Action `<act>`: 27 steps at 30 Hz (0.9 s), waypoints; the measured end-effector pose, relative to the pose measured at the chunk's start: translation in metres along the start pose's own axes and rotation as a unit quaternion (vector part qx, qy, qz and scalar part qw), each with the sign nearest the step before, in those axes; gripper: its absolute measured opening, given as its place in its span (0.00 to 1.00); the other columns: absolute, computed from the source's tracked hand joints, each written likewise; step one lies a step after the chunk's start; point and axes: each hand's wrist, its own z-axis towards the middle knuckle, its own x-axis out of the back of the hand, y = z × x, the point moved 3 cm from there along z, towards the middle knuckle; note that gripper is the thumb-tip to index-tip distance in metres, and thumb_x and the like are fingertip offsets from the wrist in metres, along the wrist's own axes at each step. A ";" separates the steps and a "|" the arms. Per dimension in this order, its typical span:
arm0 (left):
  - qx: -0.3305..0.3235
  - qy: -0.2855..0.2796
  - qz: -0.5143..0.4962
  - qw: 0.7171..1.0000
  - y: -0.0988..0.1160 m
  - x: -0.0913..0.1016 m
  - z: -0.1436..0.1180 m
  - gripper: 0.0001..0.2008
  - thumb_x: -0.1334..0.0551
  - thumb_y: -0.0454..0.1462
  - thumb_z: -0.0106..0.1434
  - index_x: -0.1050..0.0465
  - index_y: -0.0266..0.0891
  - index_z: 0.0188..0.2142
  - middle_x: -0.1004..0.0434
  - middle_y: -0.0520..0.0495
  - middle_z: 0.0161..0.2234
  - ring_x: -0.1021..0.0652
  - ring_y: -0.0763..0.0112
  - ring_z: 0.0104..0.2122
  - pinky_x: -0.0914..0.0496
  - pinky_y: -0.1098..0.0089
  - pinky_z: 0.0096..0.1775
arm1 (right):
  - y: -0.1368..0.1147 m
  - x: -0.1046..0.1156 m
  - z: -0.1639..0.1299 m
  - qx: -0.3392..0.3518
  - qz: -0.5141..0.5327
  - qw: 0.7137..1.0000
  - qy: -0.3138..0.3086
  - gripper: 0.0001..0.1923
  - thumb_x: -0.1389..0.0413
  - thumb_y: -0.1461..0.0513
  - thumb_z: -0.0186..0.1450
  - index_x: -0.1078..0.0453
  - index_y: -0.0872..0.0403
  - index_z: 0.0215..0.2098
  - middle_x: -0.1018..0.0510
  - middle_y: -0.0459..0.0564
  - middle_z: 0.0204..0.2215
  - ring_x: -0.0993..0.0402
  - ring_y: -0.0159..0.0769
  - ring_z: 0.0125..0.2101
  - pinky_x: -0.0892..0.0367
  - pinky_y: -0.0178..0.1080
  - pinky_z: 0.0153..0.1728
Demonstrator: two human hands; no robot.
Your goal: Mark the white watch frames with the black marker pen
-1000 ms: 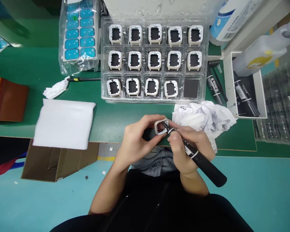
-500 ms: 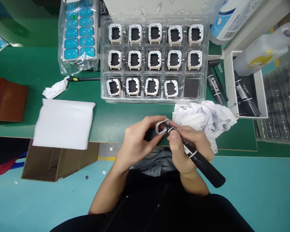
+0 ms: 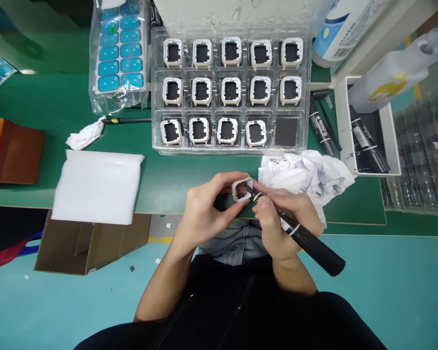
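Note:
My left hand pinches a small white square frame over the front edge of the green table. My right hand grips a black marker whose tip touches the inside of that frame. Behind my hands stands a clear plastic tray with several white frames in its pockets; its front right pocket holds none. A crumpled white cloth stained with ink lies just right of the frame.
A white foam pad lies left, above a cardboard box. A bag of blue stickers stands at the back left, an orange block far left. Spare markers and a white box sit right.
The white frame has turned a little in my left fingers while the marker tip stays on it. The view has shifted slightly.

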 end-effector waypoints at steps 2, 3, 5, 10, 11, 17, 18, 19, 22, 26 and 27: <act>-0.004 0.004 -0.001 1.000 0.000 0.000 0.000 0.23 0.20 0.34 0.75 0.15 0.47 0.65 0.05 0.49 0.55 0.05 0.65 0.48 0.10 0.71 0.56 | 0.000 0.000 0.000 0.001 0.000 1.000 -0.002 0.07 0.29 0.64 0.79 0.20 0.46 0.49 0.14 0.39 0.31 0.09 0.41 0.31 0.02 0.54 0.49; -0.005 0.005 0.001 1.000 0.000 0.000 -0.001 0.23 0.20 0.34 0.75 0.15 0.48 0.66 0.05 0.49 0.55 0.05 0.65 0.48 0.10 0.71 0.56 | 0.000 0.000 -0.001 0.002 0.001 1.000 -0.001 0.07 0.29 0.64 0.79 0.20 0.46 0.49 0.14 0.39 0.32 0.10 0.41 0.30 0.02 0.55 0.49; -0.006 0.006 0.004 1.000 0.000 0.000 -0.001 0.22 0.20 0.34 0.75 0.15 0.48 0.65 0.05 0.48 0.56 0.05 0.64 0.49 0.09 0.70 0.55 | 0.000 0.000 -0.001 0.004 0.008 1.000 0.002 0.07 0.28 0.64 0.79 0.19 0.46 0.50 0.13 0.39 0.32 0.09 0.41 0.31 0.02 0.55 0.51; -0.006 0.005 -0.018 1.000 0.000 0.001 0.001 0.23 0.18 0.37 0.75 0.15 0.47 0.66 0.05 0.48 0.54 0.05 0.64 0.47 0.09 0.70 0.55 | -0.001 0.002 -0.001 0.003 0.025 1.000 -0.008 0.05 0.30 0.65 0.79 0.18 0.47 0.49 0.12 0.41 0.33 0.08 0.43 0.31 0.01 0.61 0.51; -0.006 0.004 -0.026 1.000 0.000 0.001 0.002 0.24 0.17 0.38 0.74 0.15 0.47 0.66 0.05 0.48 0.54 0.05 0.64 0.47 0.09 0.69 0.55 | 0.000 0.003 -0.001 0.007 0.027 1.000 -0.008 0.05 0.30 0.65 0.79 0.17 0.48 0.49 0.12 0.41 0.33 0.08 0.45 0.32 0.01 0.62 0.51; 0.013 0.000 -0.037 0.999 -0.002 0.004 0.005 0.27 0.13 0.44 0.70 0.13 0.47 0.65 0.04 0.47 0.51 0.05 0.61 0.45 0.09 0.65 0.54 | 0.001 0.005 -0.002 0.038 0.038 0.998 0.019 0.07 0.28 0.64 0.77 0.16 0.50 0.52 0.12 0.42 0.35 0.07 0.46 0.34 0.01 0.64 0.52; 0.018 0.000 -0.037 0.999 -0.002 0.004 0.005 0.28 0.12 0.45 0.69 0.13 0.47 0.64 0.04 0.47 0.51 0.05 0.60 0.45 0.09 0.65 0.53 | 0.001 0.005 -0.002 0.041 0.038 0.998 0.015 0.07 0.28 0.64 0.77 0.16 0.50 0.52 0.12 0.42 0.35 0.08 0.44 0.32 0.01 0.64 0.52; 0.024 0.000 -0.036 0.999 -0.002 0.004 0.005 0.28 0.12 0.45 0.69 0.13 0.47 0.64 0.04 0.46 0.51 0.05 0.60 0.45 0.09 0.65 0.53 | 0.001 0.005 -0.002 0.042 0.040 0.998 0.012 0.06 0.28 0.64 0.78 0.16 0.49 0.51 0.12 0.41 0.34 0.10 0.43 0.31 0.01 0.64 0.52; 0.038 0.000 -0.036 0.999 -0.003 0.004 0.004 0.28 0.12 0.46 0.68 0.13 0.46 0.64 0.04 0.46 0.50 0.05 0.59 0.45 0.09 0.63 0.53 | 0.001 0.005 -0.002 0.039 0.046 0.998 0.007 0.05 0.28 0.64 0.78 0.17 0.50 0.50 0.13 0.42 0.34 0.11 0.43 0.30 0.02 0.65 0.54; 0.046 -0.010 -0.034 0.998 -0.003 0.001 0.006 0.27 0.13 0.47 0.70 0.13 0.45 0.63 0.05 0.44 0.51 0.05 0.57 0.46 0.09 0.61 0.53 | 0.003 0.006 -0.005 0.048 0.043 0.998 0.005 0.11 0.28 0.65 0.77 0.18 0.49 0.55 0.12 0.42 0.36 0.10 0.44 0.31 0.02 0.68 0.55; 0.045 -0.015 -0.032 0.998 -0.003 0.001 0.006 0.26 0.14 0.47 0.71 0.13 0.45 0.63 0.05 0.44 0.51 0.06 0.57 0.46 0.09 0.61 0.54 | 0.004 0.006 -0.006 0.056 0.044 0.997 0.005 0.12 0.28 0.66 0.78 0.19 0.49 0.56 0.12 0.41 0.35 0.11 0.43 0.30 0.03 0.68 0.55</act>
